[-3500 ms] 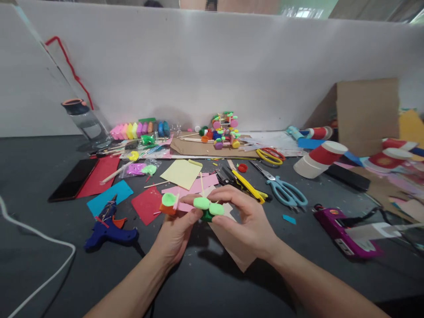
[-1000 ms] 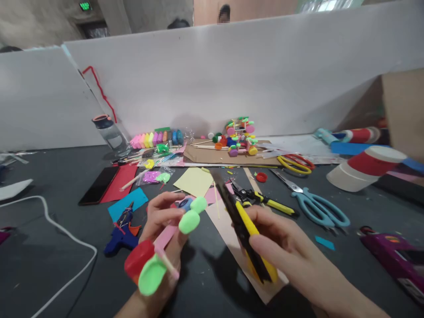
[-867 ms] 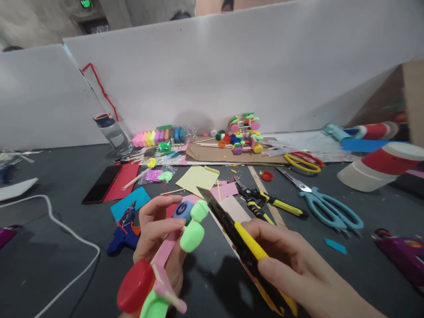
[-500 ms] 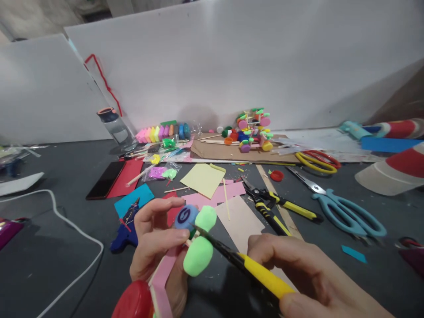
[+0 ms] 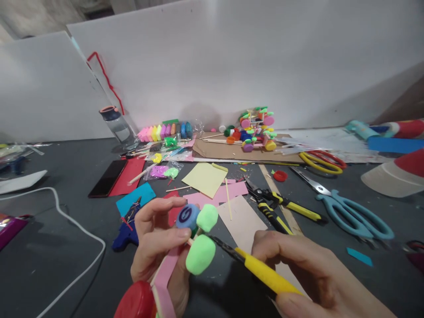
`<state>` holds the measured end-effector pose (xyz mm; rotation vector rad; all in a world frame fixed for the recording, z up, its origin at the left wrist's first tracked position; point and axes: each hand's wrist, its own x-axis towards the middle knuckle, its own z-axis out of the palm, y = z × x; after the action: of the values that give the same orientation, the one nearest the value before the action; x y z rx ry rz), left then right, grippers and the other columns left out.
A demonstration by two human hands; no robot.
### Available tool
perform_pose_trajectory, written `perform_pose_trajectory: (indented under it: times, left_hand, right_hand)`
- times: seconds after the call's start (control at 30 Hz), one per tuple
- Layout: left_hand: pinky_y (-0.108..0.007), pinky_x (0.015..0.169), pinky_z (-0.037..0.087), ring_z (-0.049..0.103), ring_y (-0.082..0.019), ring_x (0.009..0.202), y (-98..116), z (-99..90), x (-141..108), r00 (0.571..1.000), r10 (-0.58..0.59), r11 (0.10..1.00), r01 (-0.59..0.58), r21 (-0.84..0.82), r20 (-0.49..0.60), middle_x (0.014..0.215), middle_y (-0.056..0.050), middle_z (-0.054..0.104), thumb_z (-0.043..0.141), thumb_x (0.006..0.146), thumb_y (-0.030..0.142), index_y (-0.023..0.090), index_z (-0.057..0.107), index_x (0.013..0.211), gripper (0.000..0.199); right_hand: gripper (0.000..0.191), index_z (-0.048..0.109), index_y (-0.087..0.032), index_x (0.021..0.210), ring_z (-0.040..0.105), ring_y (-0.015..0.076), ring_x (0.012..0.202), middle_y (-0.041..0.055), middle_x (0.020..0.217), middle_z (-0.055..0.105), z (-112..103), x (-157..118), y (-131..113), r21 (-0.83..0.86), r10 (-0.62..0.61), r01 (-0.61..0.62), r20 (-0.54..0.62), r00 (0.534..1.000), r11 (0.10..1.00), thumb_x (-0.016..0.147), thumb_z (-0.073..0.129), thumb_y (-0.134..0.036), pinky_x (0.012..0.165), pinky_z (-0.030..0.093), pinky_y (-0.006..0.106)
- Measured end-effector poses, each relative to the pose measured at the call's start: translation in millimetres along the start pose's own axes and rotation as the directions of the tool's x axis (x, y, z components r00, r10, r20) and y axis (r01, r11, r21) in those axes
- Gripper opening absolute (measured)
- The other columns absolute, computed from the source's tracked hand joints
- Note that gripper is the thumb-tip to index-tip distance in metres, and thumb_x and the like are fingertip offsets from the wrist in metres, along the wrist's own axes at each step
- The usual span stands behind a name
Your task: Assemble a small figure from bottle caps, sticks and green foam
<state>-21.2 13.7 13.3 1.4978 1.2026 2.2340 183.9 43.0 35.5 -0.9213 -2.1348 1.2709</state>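
My left hand (image 5: 162, 243) pinches a craft model with a pink paper strip (image 5: 164, 287) for its body. A blue bottle cap (image 5: 188, 217) sits at its upper end by my fingers, and a red cap (image 5: 135, 302) is at the lower end. Two light green clay lumps (image 5: 200, 255) stick out on its right, joined by thin sticks. My right hand (image 5: 298, 269) grips yellow-and-black pliers (image 5: 265, 271); their dark narrow jaws point left, close beside the clay lumps. Whether the tip touches the clay, I cannot tell.
Another pair of pliers (image 5: 281, 205) and blue scissors (image 5: 347, 210) lie to the right. A blue glue gun (image 5: 127, 227) and a phone (image 5: 108, 178) are at left. Behind stand a bottle (image 5: 117, 126), clay blocks (image 5: 164, 131) and other colourful models (image 5: 258, 128). Paper pieces (image 5: 205, 179) lie mid-table.
The pliers' tip has drawn back to the right, from the sticks between the clay lumps to just beside them. My left hand keeps its hold on the model.
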Motion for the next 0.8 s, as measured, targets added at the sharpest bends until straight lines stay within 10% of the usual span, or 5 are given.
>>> perform_pose_trajectory:
  times: [0.23, 0.43, 0.8]
  left_hand:
    - [-0.028, 0.080, 0.058, 0.064, -0.016, 0.103, -7.0, 0.1, -0.1, 0.998, 0.058, 0.998, -0.058, -0.016, -0.029, 0.113, -0.002, 0.056, 0.071, 0.086, 0.023, 0.025, 0.066, 0.084, 0.005]
    - [-0.028, 0.079, 0.060, 0.067, -0.018, 0.104, -14.9, -10.0, 6.1, 0.960, 0.258, 0.966, -0.260, 0.008, 0.106, 0.117, -0.006, 0.060, 0.069, 0.082, 0.007, 0.019, 0.066, 0.088, 0.013]
    - [-0.028, 0.084, 0.059, 0.068, -0.017, 0.104, -15.8, -6.4, 2.7, 0.978, 0.187, 0.981, -0.181, -0.066, 0.093, 0.116, -0.005, 0.060, 0.069, 0.085, 0.012, 0.019, 0.067, 0.088, 0.008]
  right_hand:
    - [0.014, 0.064, -0.032, 0.093, 0.065, 0.0168, 0.067, -0.0011, 0.080, 0.068, 1.6, -4.0, 4.8, -0.044, -0.009, 0.007, -0.051, 0.999, 0.999, 0.079, 0.065, -0.033, 0.053, 0.051, 0.025]
    - [0.015, 0.064, -0.029, 0.084, 0.064, 0.0180, 0.079, -0.0029, 0.083, 0.066, -1.7, -7.1, -4.3, 0.040, 0.239, -0.242, 0.066, 0.969, 0.970, 0.072, 0.058, -0.023, 0.071, 0.051, 0.028]
    - [0.016, 0.068, -0.029, 0.087, 0.065, 0.0210, 0.081, 0.0009, 0.083, 0.068, -4.9, -7.6, -1.6, 0.017, 0.207, -0.207, 0.002, 0.978, 0.978, 0.078, 0.061, -0.039, 0.063, 0.053, 0.027]
